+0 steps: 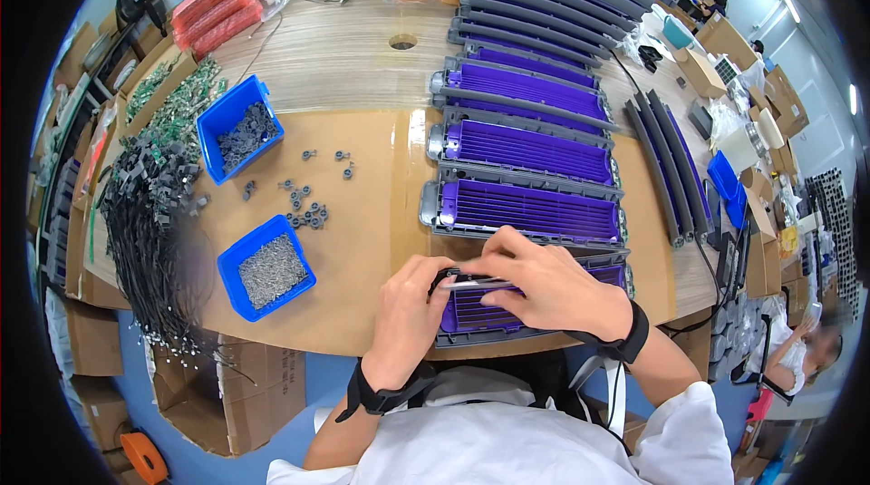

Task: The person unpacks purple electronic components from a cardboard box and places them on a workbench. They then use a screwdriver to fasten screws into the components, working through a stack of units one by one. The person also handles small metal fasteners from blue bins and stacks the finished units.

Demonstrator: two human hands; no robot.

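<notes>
At the table's front edge, both my hands work over the nearest grey housing with a purple slatted inside (480,317). My left hand (408,304) pinches at the housing's left end, its fingertips closed around a small black part (444,277). From the right reaches my right hand (548,284), its thumb and fingers bent about a thin grey strip (478,285); the strip's exact kind is unclear. My fingers cover much of the contact. Beyond them lies another purple-and-grey housing (535,211), in a row of several similar ones running to the back.
Left on the cardboard sheet stand a blue bin of small metal pieces (272,275) and a blue bin of grey parts (243,136). Loose grey parts (308,213) lie between. A black cable bundle (149,231) hangs over the left edge. Long grey covers (666,168) lie right.
</notes>
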